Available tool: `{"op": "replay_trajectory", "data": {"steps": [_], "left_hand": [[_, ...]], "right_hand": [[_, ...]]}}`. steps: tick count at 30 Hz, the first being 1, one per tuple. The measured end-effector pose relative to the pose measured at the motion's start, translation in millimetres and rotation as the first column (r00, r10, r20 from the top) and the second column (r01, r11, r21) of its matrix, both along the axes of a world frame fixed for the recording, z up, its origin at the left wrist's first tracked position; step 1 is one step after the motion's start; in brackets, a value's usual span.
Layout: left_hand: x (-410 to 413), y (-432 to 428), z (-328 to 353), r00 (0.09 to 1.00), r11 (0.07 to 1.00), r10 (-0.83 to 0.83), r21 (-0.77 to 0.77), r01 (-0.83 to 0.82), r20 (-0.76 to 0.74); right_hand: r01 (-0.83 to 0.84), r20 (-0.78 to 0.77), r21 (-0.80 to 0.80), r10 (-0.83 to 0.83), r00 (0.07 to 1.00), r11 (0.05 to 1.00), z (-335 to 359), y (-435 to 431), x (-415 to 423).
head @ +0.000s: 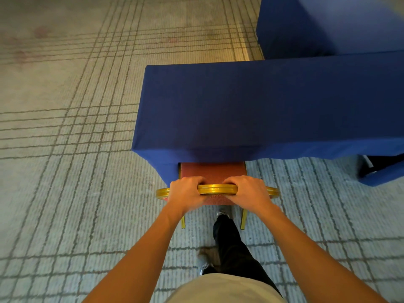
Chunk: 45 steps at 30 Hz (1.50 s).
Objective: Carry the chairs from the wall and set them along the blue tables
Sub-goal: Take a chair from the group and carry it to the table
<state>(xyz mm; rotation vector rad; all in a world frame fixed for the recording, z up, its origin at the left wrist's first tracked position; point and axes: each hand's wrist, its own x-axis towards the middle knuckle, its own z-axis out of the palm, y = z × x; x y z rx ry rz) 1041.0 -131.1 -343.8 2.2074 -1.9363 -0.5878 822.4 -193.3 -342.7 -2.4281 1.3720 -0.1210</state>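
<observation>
At the bottom edge a pale shirt [225,289] fills the lower middle of the view, and two bare forearms reach forward from it. Between the arms a leg in dark trousers [236,248] steps ahead, with a light shoe [223,214] on the carpet just behind the chair and a second shoe [204,266] farther back near the shirt.

The left hand [185,191] is clenched over the top rail of the chair [217,189], fingers curled over the far side of the gold rim. The right hand [248,192] grips the same rail just beside it, closed in the same way, with a short bare stretch of gold rail between the two hands. The rail's curved ends stick out to either side of the hands.

Below the rail two gold back legs [243,219] reach down to the carpet; whether they touch it cannot be told. The chair's red seat [213,169] points away from the person and its front part goes under the hanging cloth of the near table, so the chair stands at the left end of that table's near side, partly tucked in.

The near table [251,110] is draped in a blue cloth that falls to the floor at its left corner. Beyond it, at the upper right, stands a second table [328,25] in the same blue cloth, well apart from the chair. A pale carpet [72,136] with a grid of dark lines covers the floor to the left and far ahead.
</observation>
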Motion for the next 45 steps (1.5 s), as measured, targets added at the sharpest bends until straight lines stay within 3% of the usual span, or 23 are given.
{"op": "replay_trajectory", "data": {"steps": [7, 15, 22, 24, 27, 31, 33, 36, 39, 43, 45], "left_hand": [[-17, 77, -32, 0.993, 0.994, -0.081, 0.068, 0.086, -0.080], [-45, 125, -42, 0.992, 0.995, -0.021, -0.104, 0.008, -0.121], [-34, 129, -24, 0.951, 0.983, 0.043, 0.184, 0.015, -0.306], [-31, 133, -22, 0.895, 0.970, 0.131, 0.240, -0.028, -0.426], [-28, 143, -14, 0.665, 0.937, 0.323, 0.326, -0.124, -0.673], [-33, 154, -3, 0.428, 0.871, 0.453, 0.288, -0.397, -0.782], [-37, 159, -1, 0.392, 0.829, 0.482, 0.263, -0.494, -0.784], [-41, 166, 1, 0.420, 0.826, 0.478, 0.233, -0.513, -0.771], [-51, 169, 4, 0.412, 0.816, 0.563, 0.401, -0.416, -0.717], [-59, 167, 0, 0.452, 0.738, 0.670, 0.592, -0.323, -0.589], [-61, 162, -1, 0.414, 0.690, 0.718, 0.651, -0.317, -0.560]], "right_hand": [[-0.077, 0.006, 0.074, 0.077, 0.997, 0.994, -24, 80, -20], [-0.021, -0.022, 0.103, 0.023, 1.000, 0.994, -35, 126, -37], [-0.001, 0.062, 0.136, -0.008, 0.998, 0.991, -35, 134, -40], [0.014, 0.154, 0.161, -0.039, 0.987, 0.987, -32, 139, -44], [0.067, 0.322, 0.286, -0.161, 0.933, 0.956, -28, 149, -53], [0.173, 0.463, 0.473, -0.411, 0.786, 0.864, -20, 156, -65], [0.214, 0.491, 0.431, -0.427, 0.759, 0.876, -14, 158, -67], [0.220, 0.564, 0.427, -0.448, 0.694, 0.877, -7, 165, -66], [0.172, 0.487, 0.609, -0.537, 0.689, 0.774, -7, 172, -60], [0.140, 0.234, 0.859, -0.622, 0.748, 0.492, -18, 180, -50], [0.149, 0.182, 0.908, -0.690, 0.700, 0.391, -24, 181, -46]]}}
